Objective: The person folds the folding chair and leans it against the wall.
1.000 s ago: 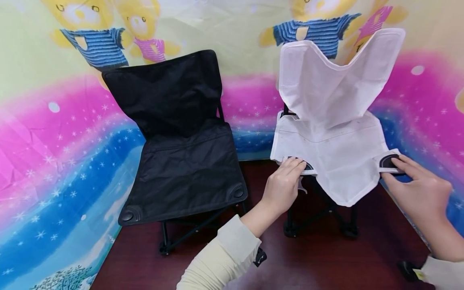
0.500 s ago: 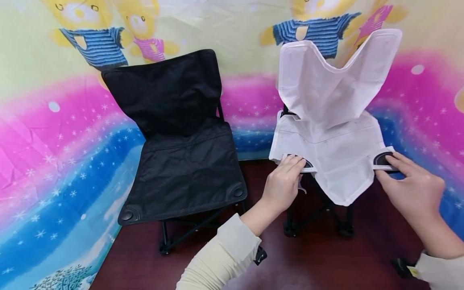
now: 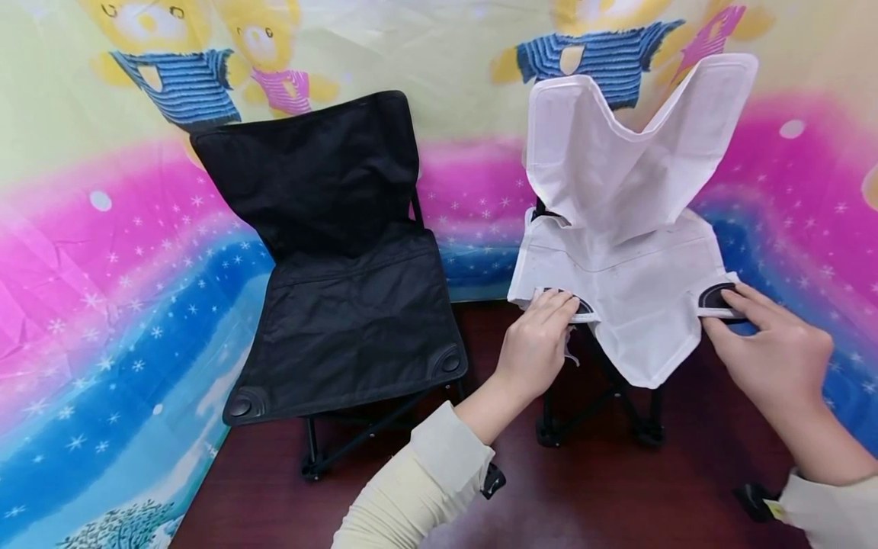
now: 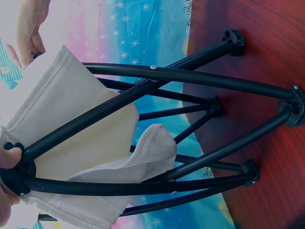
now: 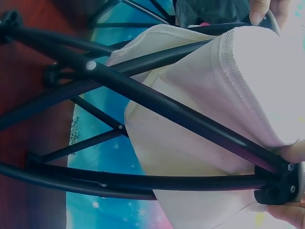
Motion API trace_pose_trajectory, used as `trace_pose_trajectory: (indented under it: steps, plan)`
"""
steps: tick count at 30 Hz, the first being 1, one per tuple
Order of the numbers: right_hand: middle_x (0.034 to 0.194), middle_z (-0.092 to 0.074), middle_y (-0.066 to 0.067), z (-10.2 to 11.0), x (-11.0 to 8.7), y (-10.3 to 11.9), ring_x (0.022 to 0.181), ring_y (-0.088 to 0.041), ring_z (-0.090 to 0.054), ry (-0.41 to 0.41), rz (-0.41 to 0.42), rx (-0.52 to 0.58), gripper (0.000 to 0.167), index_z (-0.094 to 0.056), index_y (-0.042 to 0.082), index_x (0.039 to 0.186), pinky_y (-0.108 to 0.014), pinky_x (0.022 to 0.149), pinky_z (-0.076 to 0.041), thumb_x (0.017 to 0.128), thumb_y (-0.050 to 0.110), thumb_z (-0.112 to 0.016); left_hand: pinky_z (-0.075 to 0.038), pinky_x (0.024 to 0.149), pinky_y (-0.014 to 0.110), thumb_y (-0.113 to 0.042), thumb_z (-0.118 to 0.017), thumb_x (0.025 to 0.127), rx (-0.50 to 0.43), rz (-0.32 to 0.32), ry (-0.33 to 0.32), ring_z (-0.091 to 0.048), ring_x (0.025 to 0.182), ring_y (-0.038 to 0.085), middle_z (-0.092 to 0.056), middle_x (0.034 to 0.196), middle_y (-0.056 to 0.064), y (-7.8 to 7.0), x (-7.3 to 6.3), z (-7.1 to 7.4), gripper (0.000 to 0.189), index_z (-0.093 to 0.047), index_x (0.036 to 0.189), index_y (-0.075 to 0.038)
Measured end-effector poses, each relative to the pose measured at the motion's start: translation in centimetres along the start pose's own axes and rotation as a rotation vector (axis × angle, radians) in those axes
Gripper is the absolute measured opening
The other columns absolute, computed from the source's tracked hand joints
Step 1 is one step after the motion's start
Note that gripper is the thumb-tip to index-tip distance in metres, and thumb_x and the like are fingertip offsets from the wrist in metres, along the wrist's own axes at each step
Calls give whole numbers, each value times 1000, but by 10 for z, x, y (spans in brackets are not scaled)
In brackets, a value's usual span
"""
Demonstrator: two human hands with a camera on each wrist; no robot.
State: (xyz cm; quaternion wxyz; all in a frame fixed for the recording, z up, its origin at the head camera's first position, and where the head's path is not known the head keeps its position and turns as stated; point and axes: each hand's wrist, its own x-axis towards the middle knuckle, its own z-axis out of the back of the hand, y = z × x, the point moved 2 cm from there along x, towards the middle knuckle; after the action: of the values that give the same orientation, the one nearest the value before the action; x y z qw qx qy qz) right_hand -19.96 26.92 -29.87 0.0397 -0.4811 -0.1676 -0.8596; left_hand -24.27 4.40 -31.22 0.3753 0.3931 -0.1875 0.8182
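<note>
A white folding camp chair (image 3: 617,252) stands partly folded, its fabric back dipping in a V and its seat sagging to a point in front. At the front left seat corner, my left hand (image 3: 538,343) grips the black corner patch and the frame joint beneath. My right hand (image 3: 782,351) pinches the front right corner patch (image 3: 718,296). From below, the left wrist view shows a thumb (image 4: 10,157) on a black plastic joint (image 4: 20,177). In the right wrist view, fingers (image 5: 290,214) hold the other joint (image 5: 276,183), where two black tubes meet.
An unfolded black camp chair (image 3: 343,328) stands just left of the white one, on a dark red wooden surface (image 3: 549,496). A printed backdrop (image 3: 466,198) with bears and snowflakes hangs close behind and on both sides. Crossed black legs (image 4: 157,76) spread below the white seat.
My right hand has moved left with the front right corner, bringing the two front corners closer together. The white chair's front right foot has shifted left too. My left hand has hardly moved.
</note>
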Motion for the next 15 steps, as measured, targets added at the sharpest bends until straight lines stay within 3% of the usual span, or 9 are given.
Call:
trace_pose_trajectory:
  steps: [15]
  plan:
    - [101, -57, -20, -1, 3, 11, 60, -39, -54, -5, -6, 33, 37, -61, -7, 98, -16, 35, -13, 66, 12, -67, -26, 97, 23, 0, -57, 77, 24, -9, -26, -50, 106, 15, -59, 107, 6, -1, 4, 3, 27, -62, 103, -4]
